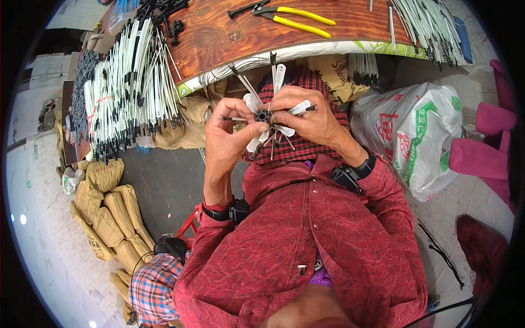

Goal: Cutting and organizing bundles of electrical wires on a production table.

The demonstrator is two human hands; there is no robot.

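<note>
Jacket [273,229]: red and patterned, nearest the camera, filling the lower middle of your view.
Left hand [234,124]: your thumb and fingers are closed on the left side of the spoked piece [263,116], the thumb just below and left of its hub.
Right hand [307,113]: your thumb and fingertips are drawn in narrow, holding the same piece at the right; the exact part they pinch is too small to tell.
Spoked piece: between your two hands, above your lap and just off the tabletop [213,46]; its round black hub carries white blades [280,76] and thin rods [243,80] pointing outward all round.
Wrists: a black band with a small device sits on each.
Lap: red-and-black checked cloth [257,157] lies under your hands.
Pliers [303,22]: yellow-handled, lying on the wooden tabletop beyond your hands, with a slim black part [245,10] beside the head.
Rods: black-tipped white bundles lie at the left [136,71] and right [424,24] of the tabletop.
Right side: a bulging white plastic bag [407,131] is near a magenta chair [481,158].
Left side: brown wrapped packages [112,213] are heaped on the floor.
</note>
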